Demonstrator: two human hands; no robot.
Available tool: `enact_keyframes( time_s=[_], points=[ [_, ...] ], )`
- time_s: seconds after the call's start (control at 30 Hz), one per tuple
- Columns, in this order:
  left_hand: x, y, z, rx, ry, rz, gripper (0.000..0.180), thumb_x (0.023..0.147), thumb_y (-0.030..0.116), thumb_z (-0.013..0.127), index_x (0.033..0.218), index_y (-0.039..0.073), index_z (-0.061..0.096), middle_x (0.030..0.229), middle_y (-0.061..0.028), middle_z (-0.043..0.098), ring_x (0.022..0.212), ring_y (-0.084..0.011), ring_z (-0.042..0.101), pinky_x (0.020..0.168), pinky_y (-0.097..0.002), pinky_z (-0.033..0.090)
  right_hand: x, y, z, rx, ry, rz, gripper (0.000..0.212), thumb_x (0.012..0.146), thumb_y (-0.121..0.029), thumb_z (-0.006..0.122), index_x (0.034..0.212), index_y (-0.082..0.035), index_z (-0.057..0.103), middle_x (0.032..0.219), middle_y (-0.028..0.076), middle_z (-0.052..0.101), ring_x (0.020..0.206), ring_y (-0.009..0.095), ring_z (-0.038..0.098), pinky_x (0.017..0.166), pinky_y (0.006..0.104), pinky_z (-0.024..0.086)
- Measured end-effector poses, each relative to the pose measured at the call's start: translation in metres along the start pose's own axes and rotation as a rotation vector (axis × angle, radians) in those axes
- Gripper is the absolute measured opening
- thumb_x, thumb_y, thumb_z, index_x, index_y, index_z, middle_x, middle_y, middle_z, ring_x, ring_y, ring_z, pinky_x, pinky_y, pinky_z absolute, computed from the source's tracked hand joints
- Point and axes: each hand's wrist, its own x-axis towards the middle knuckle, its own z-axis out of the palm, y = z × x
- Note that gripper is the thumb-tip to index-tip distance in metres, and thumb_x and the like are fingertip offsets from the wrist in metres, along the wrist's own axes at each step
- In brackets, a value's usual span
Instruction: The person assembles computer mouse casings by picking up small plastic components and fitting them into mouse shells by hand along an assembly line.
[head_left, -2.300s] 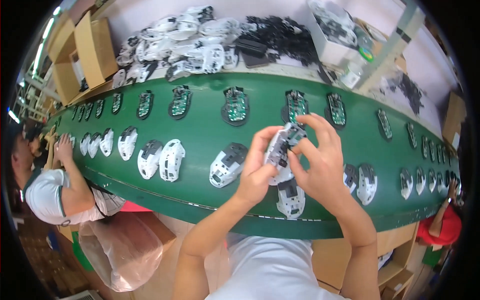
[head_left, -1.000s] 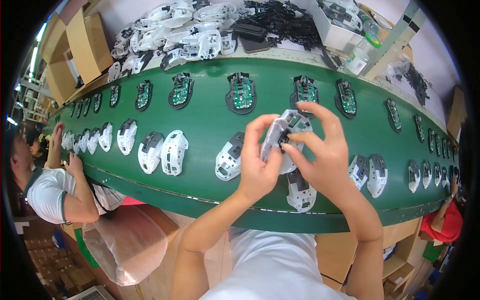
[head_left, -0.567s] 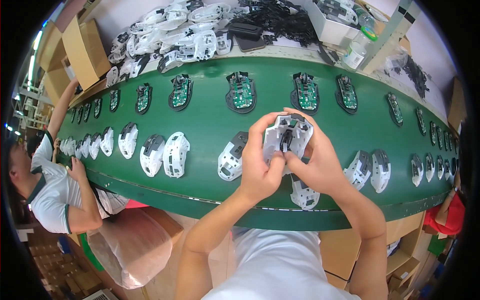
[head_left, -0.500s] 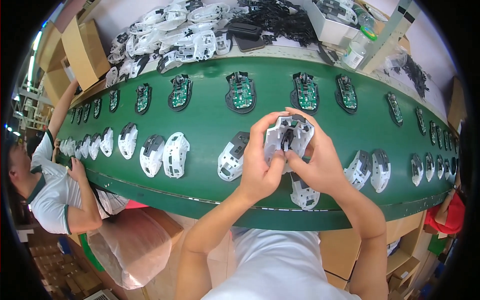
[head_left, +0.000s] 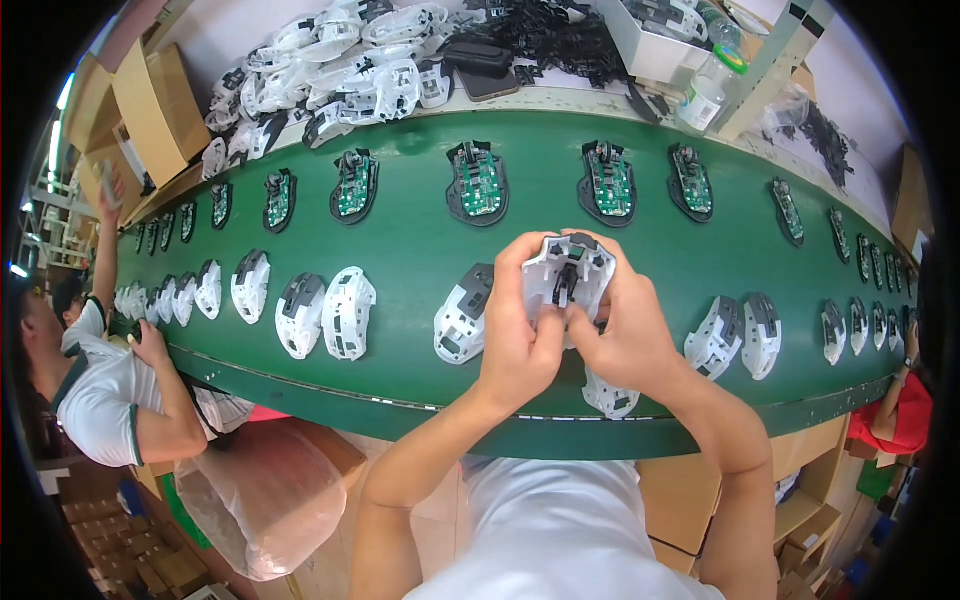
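Over the green bench, my left hand (head_left: 522,340) and my right hand (head_left: 635,325) hold a white and dark grey computer mouse shell (head_left: 594,266) between them. Its hollow inside faces me. A small black part (head_left: 565,284) sits in the middle of the cavity, with both thumbs at its lower end. The fingers behind the shell are largely hidden. Just left of my left hand lies another mouse shell (head_left: 461,325). Below my right hand is a further shell (head_left: 608,397), partly covered by the hand.
Mouse bases with green circuit boards (head_left: 478,187) line the far side of the green bench (head_left: 410,240). More shells (head_left: 348,312) form a nearer row. Behind stand a shell pile (head_left: 385,85), black parts (head_left: 570,50) and a bottle (head_left: 708,95). A co-worker (head_left: 110,400) sits left.
My hands and the shell have shifted slightly left and down, still together. At the left, the co-worker's far arm is now raised higher.
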Motion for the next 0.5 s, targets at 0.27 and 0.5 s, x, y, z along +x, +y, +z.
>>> enact_keyframes(
  time_s=[0.27,0.5],
  points=[
    [0.005,0.017,-0.014,-0.453,-0.011,-0.343,0.061,0.069,-0.004,0.043,0.129,0.003,0.040,0.110,-0.0167,0.058,0.091,-0.0264,0.066,0.079,-0.0343,0.056,-0.017,-0.007,-0.050,-0.067,-0.133,-0.145,0.056,0.080,-0.025,0.076,0.126,-0.001,0.055,0.117,0.018,0.061,0.099,0.028,0.064,0.081,0.0355,0.053],
    [0.008,0.014,-0.013,-0.814,-0.237,-0.662,0.057,0.067,0.008,0.050,0.123,-0.003,0.045,0.099,-0.0220,0.060,0.064,-0.0274,0.066,0.053,-0.0321,0.055,-0.137,0.058,-0.168,-0.719,0.604,0.256,0.064,0.079,-0.024,0.072,0.135,-0.002,0.050,0.140,0.021,0.047,0.128,0.036,0.047,0.108,0.0402,0.036]
  ],
)
